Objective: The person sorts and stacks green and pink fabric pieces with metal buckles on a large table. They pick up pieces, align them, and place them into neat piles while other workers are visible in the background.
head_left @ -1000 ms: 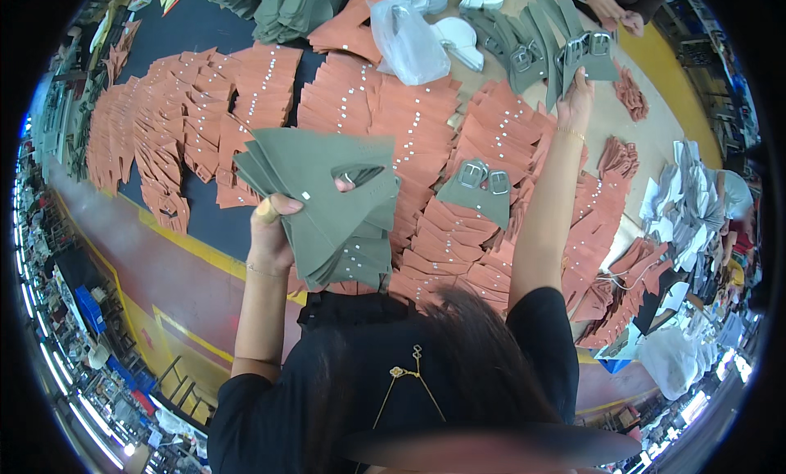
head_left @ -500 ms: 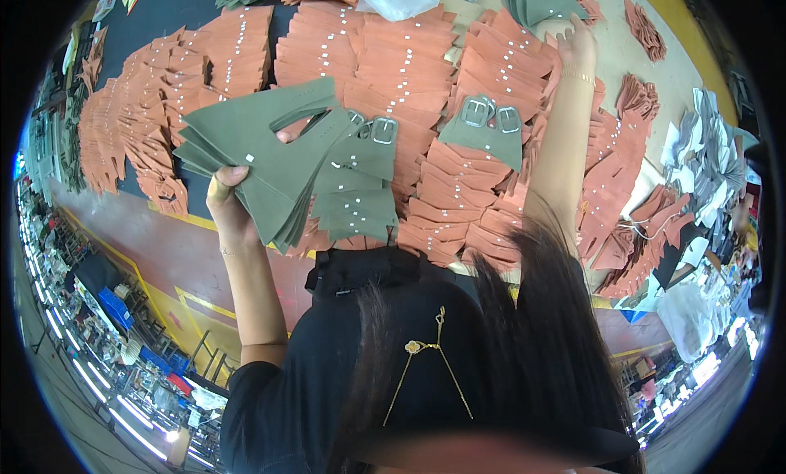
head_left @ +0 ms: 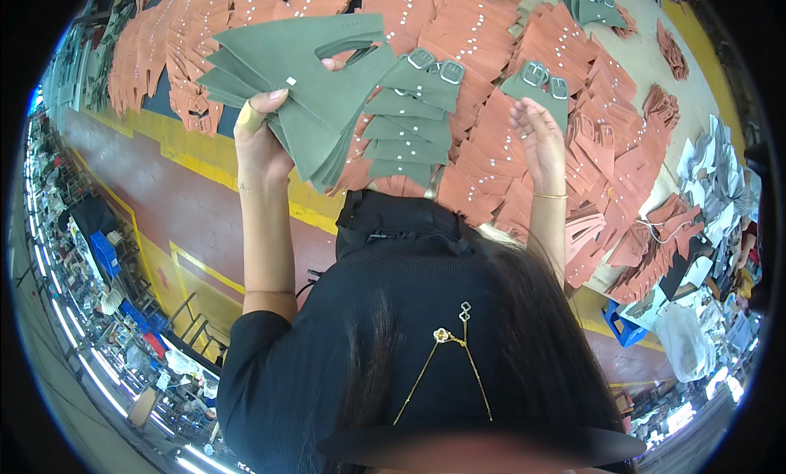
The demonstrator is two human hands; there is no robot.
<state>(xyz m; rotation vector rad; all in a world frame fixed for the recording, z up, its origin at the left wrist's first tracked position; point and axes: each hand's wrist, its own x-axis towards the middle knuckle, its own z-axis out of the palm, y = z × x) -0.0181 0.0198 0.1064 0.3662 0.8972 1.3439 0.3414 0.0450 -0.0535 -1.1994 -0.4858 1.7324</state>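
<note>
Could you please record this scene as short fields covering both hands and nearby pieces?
Left hand: holds a fanned stack of flat dark green pieces, top one with a cutout
Right hand: partly open, at the near edge of a green piece bearing two silver metal buckles; contact unclear
Between hands: overlapping column of green pieces, another buckle pair at its far end
Around: overlapping rows of orange-brown pieces with white marks

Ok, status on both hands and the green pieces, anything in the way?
Left hand gripping fanned green pieces. Right hand open, no load seen, at the buckled green piece; contact unclear. Held pieces partly hide the green row beside them.
</note>
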